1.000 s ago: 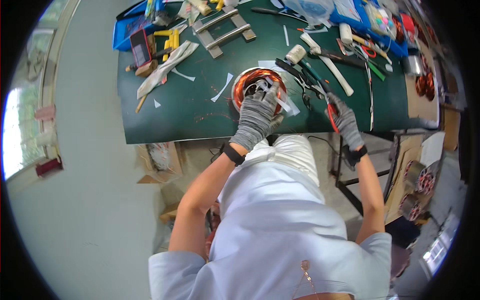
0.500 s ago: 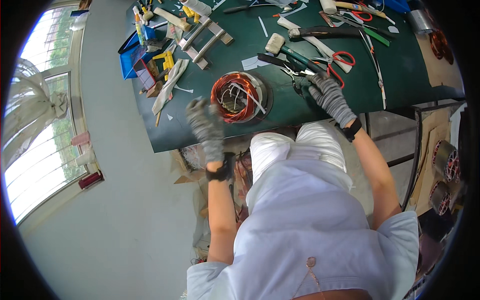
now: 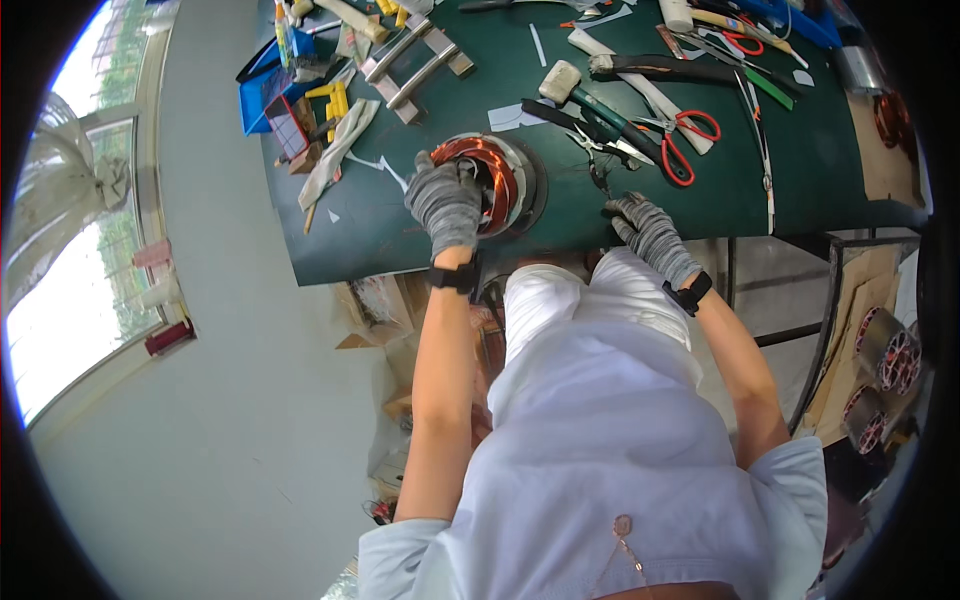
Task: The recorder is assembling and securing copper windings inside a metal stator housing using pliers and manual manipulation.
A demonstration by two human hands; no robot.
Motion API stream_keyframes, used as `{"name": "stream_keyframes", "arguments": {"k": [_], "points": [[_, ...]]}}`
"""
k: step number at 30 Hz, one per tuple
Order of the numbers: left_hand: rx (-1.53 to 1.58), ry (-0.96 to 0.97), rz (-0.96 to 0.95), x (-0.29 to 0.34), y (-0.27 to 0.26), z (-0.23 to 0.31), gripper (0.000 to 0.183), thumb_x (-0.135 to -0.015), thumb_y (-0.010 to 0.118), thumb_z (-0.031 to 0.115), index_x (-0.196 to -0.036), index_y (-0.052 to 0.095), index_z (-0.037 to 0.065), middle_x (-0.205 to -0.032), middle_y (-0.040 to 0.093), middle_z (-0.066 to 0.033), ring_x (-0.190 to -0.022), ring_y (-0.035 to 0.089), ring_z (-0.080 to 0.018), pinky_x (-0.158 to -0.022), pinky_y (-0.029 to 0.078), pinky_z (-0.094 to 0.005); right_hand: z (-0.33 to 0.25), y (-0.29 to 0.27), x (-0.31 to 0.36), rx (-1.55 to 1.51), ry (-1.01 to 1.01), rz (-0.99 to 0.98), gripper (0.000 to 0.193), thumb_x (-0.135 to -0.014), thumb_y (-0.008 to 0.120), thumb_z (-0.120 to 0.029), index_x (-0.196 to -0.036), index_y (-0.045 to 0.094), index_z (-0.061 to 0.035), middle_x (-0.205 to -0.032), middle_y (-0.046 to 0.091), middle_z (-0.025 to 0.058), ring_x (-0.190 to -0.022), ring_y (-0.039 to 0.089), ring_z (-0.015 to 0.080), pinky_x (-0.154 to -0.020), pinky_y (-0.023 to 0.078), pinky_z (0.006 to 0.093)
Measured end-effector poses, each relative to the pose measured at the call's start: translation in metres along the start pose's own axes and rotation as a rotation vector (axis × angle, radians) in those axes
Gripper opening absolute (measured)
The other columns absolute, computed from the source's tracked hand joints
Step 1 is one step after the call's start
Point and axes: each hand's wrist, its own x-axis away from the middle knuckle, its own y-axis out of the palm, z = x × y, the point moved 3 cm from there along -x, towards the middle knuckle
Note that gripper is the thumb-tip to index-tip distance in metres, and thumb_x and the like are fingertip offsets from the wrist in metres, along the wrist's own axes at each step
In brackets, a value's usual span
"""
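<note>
A motor stator (image 3: 522,185) with a ring of copper winding (image 3: 497,165) sits near the front edge of the table. My left hand (image 3: 445,207), in a grey knitted glove, closes over the winding's left side and hides part of it. A thin white strip (image 3: 392,172) pokes out beside its fingertips; whether the hand touches that strip I cannot tell. Right of the stator, my gloved right hand (image 3: 650,232) is at the table edge, fingers loosely bent and apart, with nothing visible in them. Pliers (image 3: 590,145) lie just beyond it.
On the green table (image 3: 400,255) lie a mallet (image 3: 560,82), red-handled scissors (image 3: 680,145), a dark-wrapped bar (image 3: 660,67) and a metal frame (image 3: 415,65). Left of these are a blue bin (image 3: 255,115) and a cloth strip (image 3: 340,150). More wound stators (image 3: 885,345) stand on the right.
My left hand has moved right onto the copper winding. The right hand has drawn back from the pliers toward the table edge. The white strip across the stator no longer shows there.
</note>
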Motion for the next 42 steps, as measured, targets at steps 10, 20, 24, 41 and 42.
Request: {"name": "stream_keyframes", "arguments": {"k": [10,20,24,41,42], "points": [[0.170,-0.088,0.759,0.057,-0.033,-0.145,0.035,-0.080,0.059,0.014,-0.113,0.050,0.004,-0.109,0.049,-0.0115,-0.095,0.050,-0.0196,-0.065,0.048,-0.0291,0.009,-0.018,0.006,-0.002,-0.045,-0.018,0.023,-0.083,0.056,-0.016,-0.105,0.060,-0.0104,-0.106,0.058,0.0196,-0.099,0.054,0.0366,-0.087,0.044,0.0409],[0.084,0.120,0.117,0.040,-0.005,-0.008,0.020,-0.073,0.062,0.025,-0.087,0.065,0.011,-0.140,0.030,-0.0190,-0.126,0.029,-0.0398,-0.105,0.020,-0.0478,-0.087,-0.046,-0.075,-0.080,-0.211,0.070,0.016,-0.081,0.056,-0.014,-0.096,0.059,-0.0064,-0.092,0.059,0.0163,-0.091,0.056,0.0339,-0.080,0.044,0.0410],[0.792,-0.041,0.149,0.051,0.004,-0.052,0.038,-0.085,0.053,0.033,-0.109,0.054,0.003,-0.122,0.044,-0.0183,-0.119,0.037,-0.0294,-0.100,0.029,-0.0418,-0.117,-0.040,-0.096,-0.109,-0.269,0.120,0.019,-0.080,0.058,-0.017,-0.096,0.059,-0.0076,-0.094,0.059,0.0172,-0.092,0.055,0.0345,-0.082,0.044,0.0418],[1.023,-0.159,0.156,0.060,-0.013,-0.055,0.022,-0.079,0.059,0.018,-0.075,0.062,-0.004,-0.122,0.041,-0.0170,-0.103,0.045,-0.0220,-0.092,0.037,-0.0315,-0.176,0.008,-0.150,0.440,-0.289,-0.144,0.034,-0.067,0.067,-0.024,-0.095,0.061,-0.0051,-0.109,0.056,0.0154,-0.106,0.051,0.0311,-0.092,0.041,0.0377],[1.018,-0.171,0.135,0.059,-0.009,-0.058,0.022,-0.081,0.058,0.016,-0.077,0.062,-0.005,-0.123,0.040,-0.0164,-0.102,0.045,-0.0203,-0.089,0.039,-0.0295,-0.180,0.001,-0.141,0.365,-0.452,0.078,0.030,-0.065,0.066,-0.023,-0.089,0.061,-0.0062,-0.097,0.060,0.0150,-0.098,0.054,0.0323,-0.091,0.040,0.0404]]}}
